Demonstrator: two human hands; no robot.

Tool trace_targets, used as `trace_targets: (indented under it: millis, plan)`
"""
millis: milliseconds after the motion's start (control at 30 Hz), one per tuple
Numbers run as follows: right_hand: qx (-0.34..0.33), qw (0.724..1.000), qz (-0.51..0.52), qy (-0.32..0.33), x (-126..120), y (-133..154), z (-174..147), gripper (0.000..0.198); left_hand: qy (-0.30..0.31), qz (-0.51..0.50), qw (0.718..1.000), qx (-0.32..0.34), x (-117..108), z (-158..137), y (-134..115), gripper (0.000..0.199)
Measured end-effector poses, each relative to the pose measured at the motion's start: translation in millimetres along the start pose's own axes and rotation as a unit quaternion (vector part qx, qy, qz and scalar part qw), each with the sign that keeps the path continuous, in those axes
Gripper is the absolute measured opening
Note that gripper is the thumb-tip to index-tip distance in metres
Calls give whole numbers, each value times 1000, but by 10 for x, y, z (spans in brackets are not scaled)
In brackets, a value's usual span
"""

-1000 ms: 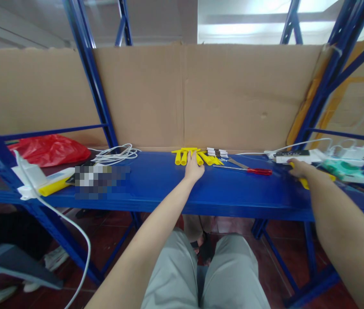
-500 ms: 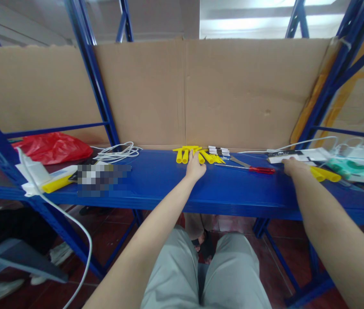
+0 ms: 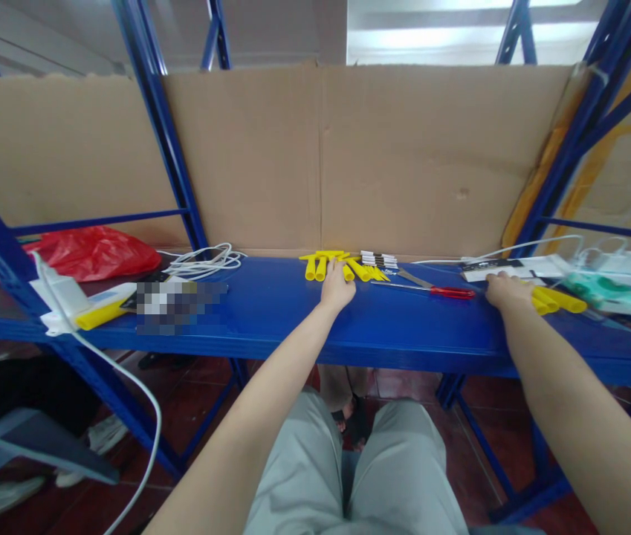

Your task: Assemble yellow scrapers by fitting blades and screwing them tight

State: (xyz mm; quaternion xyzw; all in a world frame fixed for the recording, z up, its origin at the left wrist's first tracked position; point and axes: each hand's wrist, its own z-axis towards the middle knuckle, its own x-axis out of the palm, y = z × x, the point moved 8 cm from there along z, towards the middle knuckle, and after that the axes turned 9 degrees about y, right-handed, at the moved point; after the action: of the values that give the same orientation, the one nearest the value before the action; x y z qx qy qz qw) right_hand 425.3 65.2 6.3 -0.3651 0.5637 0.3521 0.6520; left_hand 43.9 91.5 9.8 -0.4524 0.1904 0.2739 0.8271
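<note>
At the middle of the blue shelf, my left hand (image 3: 338, 288) rests on a group of yellow plastic tubes (image 3: 320, 269), its fingers stretched over them. Some of these tubes have narrow tapered ends; part of the group is hidden by my hand. Farther right, my right hand (image 3: 507, 291) is lowered to the shelf beside a flat white-and-black packet (image 3: 490, 270). More yellow tubes (image 3: 565, 300) lie right by that hand. Its fingertips are largely out of sight, so any grip there is unclear.
Between my hands lie a red-handled screwdriver (image 3: 452, 293), small white bundled pieces (image 3: 379, 260) and a thin blade-like strip (image 3: 412, 278). White cables (image 3: 212, 260) and a red bag (image 3: 92, 254) lie left. A cardboard panel (image 3: 404, 163) stands behind. Green-and-white items (image 3: 599, 290) sit right.
My right hand has shifted slightly left and the yellow tubes beside it show a little more. My left hand stays on the middle tubes.
</note>
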Motion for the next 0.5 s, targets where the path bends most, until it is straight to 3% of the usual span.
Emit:
trace_targets:
  millis: [300,500]
  plan:
    - [1,995,2,95,107,12,92,55,-16,-1,999,43,-47,-8,-106,43]
    - [-7,996,14,85,103,29,178,53,7,7,998,55,-37,-39,-181,46]
